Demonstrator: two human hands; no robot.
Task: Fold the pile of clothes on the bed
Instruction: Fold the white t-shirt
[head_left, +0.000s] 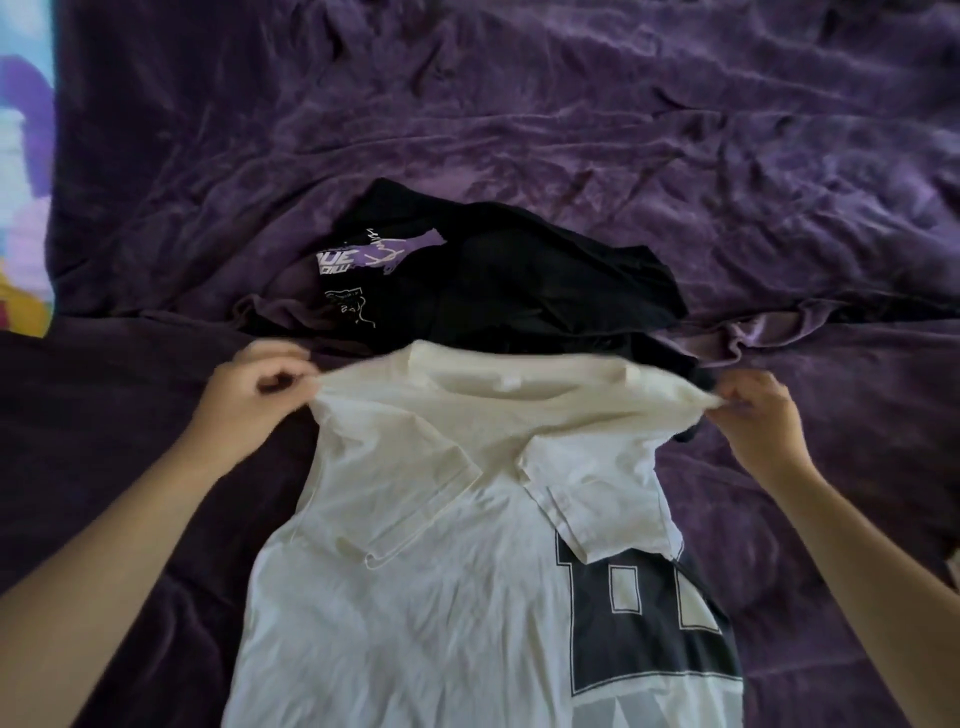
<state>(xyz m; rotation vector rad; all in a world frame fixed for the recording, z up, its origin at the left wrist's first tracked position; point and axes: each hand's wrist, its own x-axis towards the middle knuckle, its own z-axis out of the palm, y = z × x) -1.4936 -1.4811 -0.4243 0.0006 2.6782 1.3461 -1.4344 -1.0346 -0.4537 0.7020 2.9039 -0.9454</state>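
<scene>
The white T-shirt (415, 571) lies on the purple bedsheet (623, 130), both sleeves folded in over its body. The left hand (249, 395) pinches its left shoulder with curled fingers, and the right hand (753, 415) pinches the other shoulder. Just beyond the T-shirt's collar lies a crumpled black printed shirt (493, 280).

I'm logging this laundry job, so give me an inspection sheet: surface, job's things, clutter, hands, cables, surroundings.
Surface: purple blanket, wrinkled.
Job's things: white T-shirt, sleeves folded inward, dark print; black clothes heaped beyond it.
Clutter: nothing seen.
Hands: left hand and right hand each pinch a shoulder of the T-shirt.
Cables: nothing seen.
Surroundings: colourful patch at far left edge, unclear.
</scene>
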